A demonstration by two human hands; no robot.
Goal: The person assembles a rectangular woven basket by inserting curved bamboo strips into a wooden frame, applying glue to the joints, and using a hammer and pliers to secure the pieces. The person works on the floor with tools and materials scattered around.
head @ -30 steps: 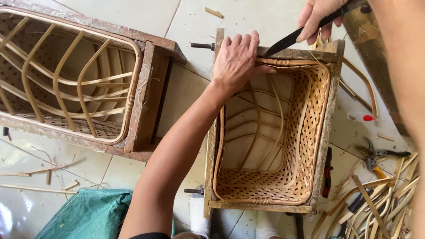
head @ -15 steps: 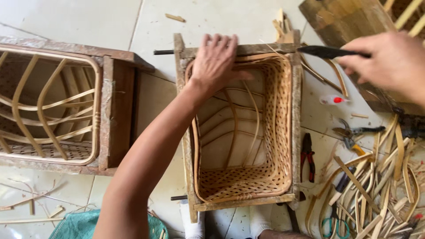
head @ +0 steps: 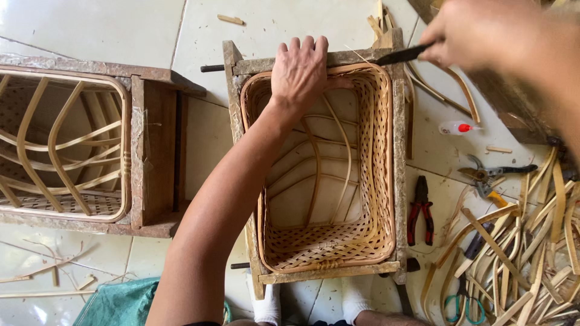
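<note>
A tiled floor carries everything. At its left edge a second wooden mould w/ a half-woven rattan frame is parked, well apart from the work. Near the centre, a woven rattan basket is seated inside a wooden frame, apparently so its shape is kept square while the rim is worked. The far rim is pressed down by the left hand, laid flat, fingers over the frame's top edge, nothing gripped; the basket is prob. being steadied that way. At the frame's top right corner a dark knife is clenched in the right hand, its tip brought to the rim. Rattan strips are heaped at the floor's lower right corner, within reach. Just beside the frame's right side lie red-handled pliers, then cutters and a small glue bottle.
</note>
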